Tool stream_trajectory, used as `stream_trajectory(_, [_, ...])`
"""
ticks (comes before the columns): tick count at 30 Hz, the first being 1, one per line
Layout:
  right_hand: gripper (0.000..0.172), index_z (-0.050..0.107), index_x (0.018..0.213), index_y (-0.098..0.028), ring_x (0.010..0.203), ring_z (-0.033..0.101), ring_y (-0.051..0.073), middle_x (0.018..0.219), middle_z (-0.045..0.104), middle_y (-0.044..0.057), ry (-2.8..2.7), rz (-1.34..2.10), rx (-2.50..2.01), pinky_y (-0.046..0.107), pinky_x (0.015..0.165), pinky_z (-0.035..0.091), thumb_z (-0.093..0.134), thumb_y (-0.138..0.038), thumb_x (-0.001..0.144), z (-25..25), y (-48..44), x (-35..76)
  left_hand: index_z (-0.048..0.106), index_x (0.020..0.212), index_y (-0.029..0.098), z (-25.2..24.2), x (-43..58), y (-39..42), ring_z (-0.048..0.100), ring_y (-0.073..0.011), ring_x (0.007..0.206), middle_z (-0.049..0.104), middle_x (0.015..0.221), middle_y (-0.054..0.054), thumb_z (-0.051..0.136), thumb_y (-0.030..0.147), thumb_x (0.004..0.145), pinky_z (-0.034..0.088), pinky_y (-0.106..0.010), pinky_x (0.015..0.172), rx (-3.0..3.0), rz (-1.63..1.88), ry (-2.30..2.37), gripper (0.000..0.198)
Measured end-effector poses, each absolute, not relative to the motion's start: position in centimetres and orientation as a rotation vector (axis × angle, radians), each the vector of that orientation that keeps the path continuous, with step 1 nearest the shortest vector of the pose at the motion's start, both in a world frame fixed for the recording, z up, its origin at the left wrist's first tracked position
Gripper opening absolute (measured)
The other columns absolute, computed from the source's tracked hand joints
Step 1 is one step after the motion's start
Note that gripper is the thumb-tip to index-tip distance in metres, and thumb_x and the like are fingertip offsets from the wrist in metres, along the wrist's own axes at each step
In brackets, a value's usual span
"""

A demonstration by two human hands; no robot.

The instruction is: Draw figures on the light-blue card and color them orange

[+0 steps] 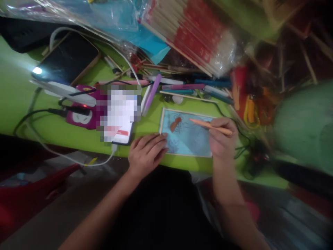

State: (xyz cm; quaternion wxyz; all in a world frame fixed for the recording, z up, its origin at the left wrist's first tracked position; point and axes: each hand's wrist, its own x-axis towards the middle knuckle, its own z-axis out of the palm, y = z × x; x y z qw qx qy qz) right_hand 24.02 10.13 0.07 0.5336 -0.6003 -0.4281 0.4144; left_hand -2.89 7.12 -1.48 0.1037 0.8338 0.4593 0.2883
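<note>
A small light-blue sheet (192, 142) with pale strips along its edges lies on the green table. Line drawings mark it, and one shape (175, 124) at its upper left is filled in orange-brown. My left hand (148, 149) rests flat at the sheet's lower left edge, fingers stretched out. In my right hand (223, 135) is an orange marker (200, 123), gripped between thumb and fingers. Its tip points left, over the upper middle of the sheet; I cannot tell whether it touches the surface.
A lit phone (121, 118) with a white cable lies left of the sheet, beside a purple power strip (87, 107). Several markers (182, 86) line the back, before bundled sticks (187, 34) in plastic. A dark phone (70, 57) shines at the far left. A green round object (307, 128) stands at right.
</note>
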Motion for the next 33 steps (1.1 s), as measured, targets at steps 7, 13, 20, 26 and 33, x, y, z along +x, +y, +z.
stream_trajectory(7, [0.024, 0.067, 0.084, -0.028, 0.062, 0.053, 0.013, 0.072, 0.057, -0.003, -0.975, 1.027, -1.397, 0.03, 0.061, 0.052, 0.077, -0.05, 0.085, 0.5, 10.4, 23.2, 0.07, 0.116, 0.025, -1.4, -2.9, 7.0, 0.075, -0.0222, 0.109, 0.081, 0.121, 0.001, 0.075, 0.024, 0.095, 0.049, -0.04, 0.091, 2.461, 0.848, 1.356, 0.021])
stream_trajectory(13, [0.036, 0.075, 0.109, -0.026, 0.078, 0.07, 0.02, 0.088, 0.074, 0.004, -1.238, 1.118, -1.492, 0.034, 0.067, 0.056, 0.061, -0.057, 0.096, 1.0, 10.1, 22.8, 0.07, 0.114, 0.025, -1.3, -2.8, 7.1, 0.075, -0.0225, 0.108, 0.081, 0.121, 0.001, 0.075, 0.023, 0.095, 0.049, -0.04, 0.091, 2.459, 0.852, 1.361, 0.02])
stream_trajectory(20, [0.016, 0.073, 0.087, -0.026, 0.067, 0.066, 0.016, 0.076, 0.073, -0.001, -1.239, 1.049, -1.565, 0.029, 0.06, 0.053, 0.081, -0.04, 0.084, 1.3, 10.3, 22.0, 0.07, 0.115, 0.026, -1.5, -2.8, 7.1, 0.075, -0.0224, 0.108, 0.081, 0.121, 0.001, 0.076, 0.023, 0.093, 0.049, -0.04, 0.09, 2.452, 0.847, 1.363, 0.023])
stream_trajectory(26, [0.017, 0.068, 0.085, -0.025, 0.062, 0.064, 0.014, 0.071, 0.071, -0.002, -1.251, 1.006, -1.623, 0.028, 0.055, 0.05, 0.08, -0.037, 0.082, 1.2, 10.3, 21.8, 0.071, 0.121, 0.03, -1.4, -2.8, 7.0, 0.075, -0.0223, 0.111, 0.081, 0.122, 0.002, 0.076, 0.023, 0.093, 0.049, -0.039, 0.092, 2.424, 0.865, 1.363, 0.029])
stream_trajectory(33, [0.015, 0.068, 0.085, -0.024, 0.064, 0.066, 0.014, 0.072, 0.071, -0.002, -1.273, 0.99, -1.642, 0.028, 0.058, 0.053, 0.078, -0.035, 0.084, 1.2, 10.4, 21.8, 0.071, 0.116, 0.026, -1.4, -2.9, 7.1, 0.075, -0.0224, 0.107, 0.082, 0.121, 0.002, 0.076, 0.024, 0.094, 0.049, -0.04, 0.091, 2.452, 0.856, 1.365, 0.022])
